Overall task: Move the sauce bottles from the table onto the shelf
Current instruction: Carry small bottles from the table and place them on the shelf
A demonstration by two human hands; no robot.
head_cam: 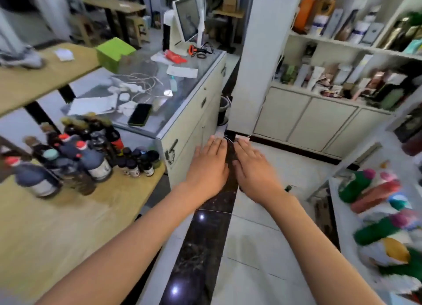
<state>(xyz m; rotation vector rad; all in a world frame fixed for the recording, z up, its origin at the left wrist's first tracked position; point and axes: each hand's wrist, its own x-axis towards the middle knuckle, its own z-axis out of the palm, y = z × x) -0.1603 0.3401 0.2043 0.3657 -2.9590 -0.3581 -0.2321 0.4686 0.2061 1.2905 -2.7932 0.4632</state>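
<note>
Sauce bottles upright, clustered on table, both hands empty

Sauce bottles: dark brown to black glass, several with red caps, one with a pale teal cap, white labels on the front ones; they stand on a light tan wooden table. Green box at the far edge of the grey glass-topped cream counter, with white cables and a black phone. Floor: white tiles crossed by a black speckled strip.
</note>
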